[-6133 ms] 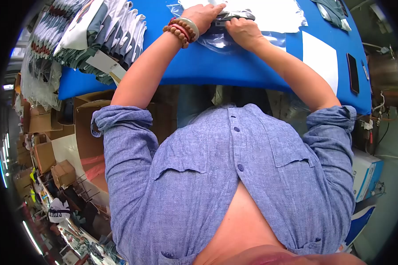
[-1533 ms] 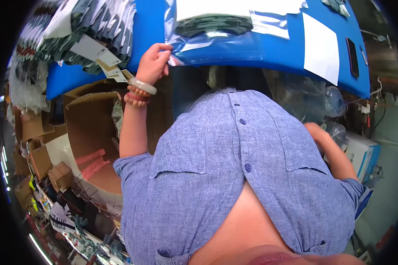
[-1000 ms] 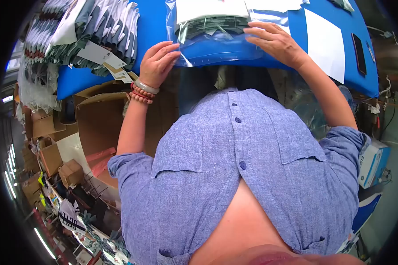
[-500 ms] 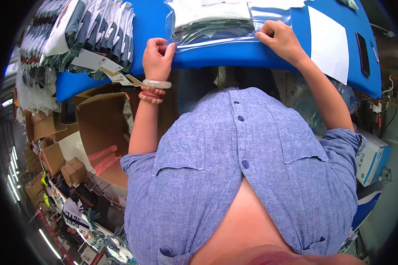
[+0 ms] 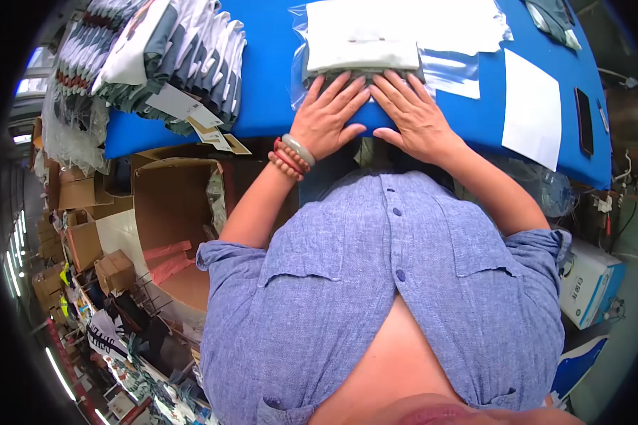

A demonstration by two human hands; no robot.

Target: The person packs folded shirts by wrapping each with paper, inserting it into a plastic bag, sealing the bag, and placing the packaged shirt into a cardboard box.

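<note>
Both spread hands (image 5: 325, 124) (image 5: 420, 126), gripping nothing, partly hide the near edge of bagged clothing (image 5: 365, 54).

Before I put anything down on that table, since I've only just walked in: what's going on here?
A person in a blue button-up shirt has a bundle of folded white and dark-green cloth in clear plastic on a blue table. The left hand and right hand lie flat, palms down, side by side at the bundle's near edge. To the left is a pile of folded white and grey garments; to the right lie a white paper sheet and a dark slim phone.
</note>
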